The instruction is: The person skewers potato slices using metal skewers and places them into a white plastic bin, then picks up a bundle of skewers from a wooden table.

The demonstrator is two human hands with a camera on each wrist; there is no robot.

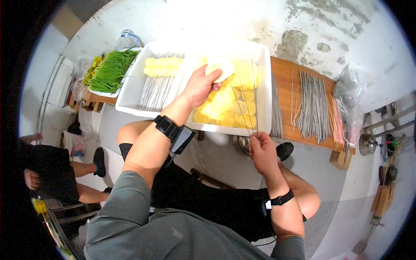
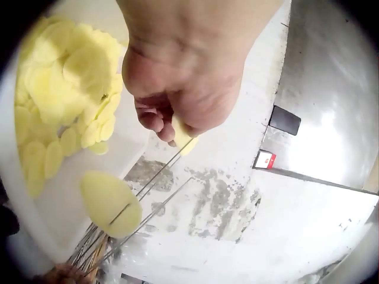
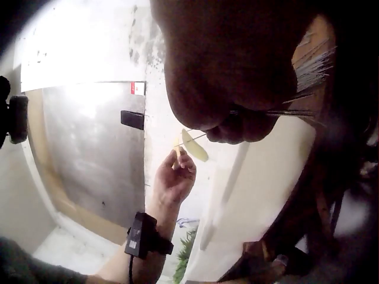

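Note:
My left hand (image 1: 200, 89) pinches a pale yellow potato slice (image 1: 220, 70) between thumb and fingers, over a white tub (image 1: 265, 86) of loose slices. My right hand (image 1: 263, 151), at the tub's front edge, holds thin metal skewers by their lower ends, and they fan out upward. In the left wrist view, one slice (image 2: 111, 204) is threaded on a skewer between the hands. Another skewer tip meets the slice in my left fingers. The right wrist view shows my right hand (image 3: 231, 77) dark in front, the left hand (image 3: 176, 180) beyond it.
Left of the tub, a second white bin (image 1: 125, 97) holds skewers threaded with slices. Green leafy vegetables (image 1: 112, 69) lie in a tray further left. Many bare skewers (image 1: 312, 104) lie on the wooden table (image 1: 284, 69) at right, near a plastic bag (image 1: 349, 91). Another person stands at far left.

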